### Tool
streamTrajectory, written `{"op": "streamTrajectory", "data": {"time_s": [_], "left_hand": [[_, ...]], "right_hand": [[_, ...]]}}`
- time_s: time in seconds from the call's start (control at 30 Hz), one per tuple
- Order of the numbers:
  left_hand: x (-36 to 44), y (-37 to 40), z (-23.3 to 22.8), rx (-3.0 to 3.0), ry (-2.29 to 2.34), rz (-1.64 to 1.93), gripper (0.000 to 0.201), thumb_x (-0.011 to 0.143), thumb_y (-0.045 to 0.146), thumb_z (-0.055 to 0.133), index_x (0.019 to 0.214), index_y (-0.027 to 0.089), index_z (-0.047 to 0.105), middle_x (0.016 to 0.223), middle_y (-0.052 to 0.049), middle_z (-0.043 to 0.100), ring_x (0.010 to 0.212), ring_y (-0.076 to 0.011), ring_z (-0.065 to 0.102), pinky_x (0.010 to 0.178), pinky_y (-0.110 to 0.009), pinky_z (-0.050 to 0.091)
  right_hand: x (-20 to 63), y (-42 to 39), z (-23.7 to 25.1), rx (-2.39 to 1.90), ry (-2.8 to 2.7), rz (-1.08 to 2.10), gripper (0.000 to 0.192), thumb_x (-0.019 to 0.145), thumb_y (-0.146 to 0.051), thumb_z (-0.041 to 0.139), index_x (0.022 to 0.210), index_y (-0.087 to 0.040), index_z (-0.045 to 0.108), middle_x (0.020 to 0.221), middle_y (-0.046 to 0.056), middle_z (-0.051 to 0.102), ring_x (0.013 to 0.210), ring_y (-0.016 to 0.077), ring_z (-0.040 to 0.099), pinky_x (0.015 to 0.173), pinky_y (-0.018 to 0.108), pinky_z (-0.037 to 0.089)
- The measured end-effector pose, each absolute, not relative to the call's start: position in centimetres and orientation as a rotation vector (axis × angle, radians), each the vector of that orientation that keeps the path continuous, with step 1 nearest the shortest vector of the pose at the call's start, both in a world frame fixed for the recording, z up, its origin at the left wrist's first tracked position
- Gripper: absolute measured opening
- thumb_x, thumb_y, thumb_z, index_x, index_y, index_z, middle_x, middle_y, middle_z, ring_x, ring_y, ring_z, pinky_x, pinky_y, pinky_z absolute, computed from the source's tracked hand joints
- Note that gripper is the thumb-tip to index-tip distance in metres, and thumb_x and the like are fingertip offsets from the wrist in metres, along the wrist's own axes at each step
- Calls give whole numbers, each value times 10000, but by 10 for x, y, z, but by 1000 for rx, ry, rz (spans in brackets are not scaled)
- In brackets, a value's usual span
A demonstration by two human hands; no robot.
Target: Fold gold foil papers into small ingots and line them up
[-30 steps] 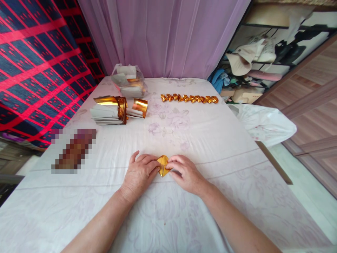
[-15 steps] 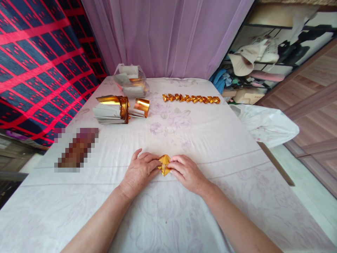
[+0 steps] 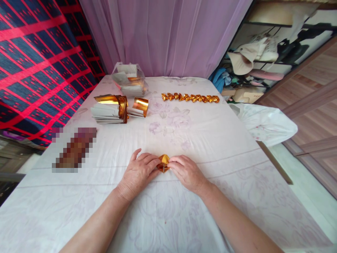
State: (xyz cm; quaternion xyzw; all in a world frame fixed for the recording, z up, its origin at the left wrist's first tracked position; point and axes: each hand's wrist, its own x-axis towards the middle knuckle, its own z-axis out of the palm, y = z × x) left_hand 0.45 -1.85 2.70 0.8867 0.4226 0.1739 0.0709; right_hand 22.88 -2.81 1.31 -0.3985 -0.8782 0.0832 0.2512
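A small piece of folded gold foil paper (image 3: 164, 160) is pinched between my two hands, low over the middle of the table. My left hand (image 3: 140, 168) grips its left side with thumb and forefinger; the little finger sticks up. On the opposite side my right hand (image 3: 185, 171) has its fingers closed on the foil paper's right edge. The ends of the piece are hidden under my fingertips. Farther back on the right lies a row of folded gold foil pieces (image 3: 191, 97), nested in a line.
A fanned stack of gold and white foil sheets (image 3: 106, 113) lies at the back left, a clear plastic bag of sheets (image 3: 129, 80) behind it. A blurred-out object (image 3: 76, 147) is at the left. A white plastic bag (image 3: 273, 124) hangs past the table's right edge.
The folded foil paper has tipped, and its lower half now looks darker and shorter. Both hands keep their hold on it and have barely shifted.
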Motion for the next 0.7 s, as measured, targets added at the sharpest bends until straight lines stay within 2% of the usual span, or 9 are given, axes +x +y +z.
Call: {"op": "streamTrajectory", "data": {"time_s": [0.33,0.53,0.7], "left_hand": [[8,-20,28,2695,1275,546,176,950,271,544,1039,250,693,997,-34,711,919,-216,628,1003,-481,377],[7,-19,26,2646,1270,559,165,948,280,541,972,222,694,935,-35,698,862,-213,597,884,-431,423],[9,-20,27,2542,1336,549,174,946,289,522,946,210,676,953,-51,686,893,-222,589,855,-416,434]], "right_hand": [[228,-32,13,-1111,-2334,315,194,923,-199,545,1092,-217,639,1041,83,661,935,223,619,850,412,532],[225,-33,12,-1197,-2294,255,126,935,-208,541,918,-220,665,927,63,650,848,205,605,784,368,512],[224,-32,9,-1248,-2214,305,130,927,-211,541,854,-209,648,901,53,649,830,196,598,777,357,481]]}}
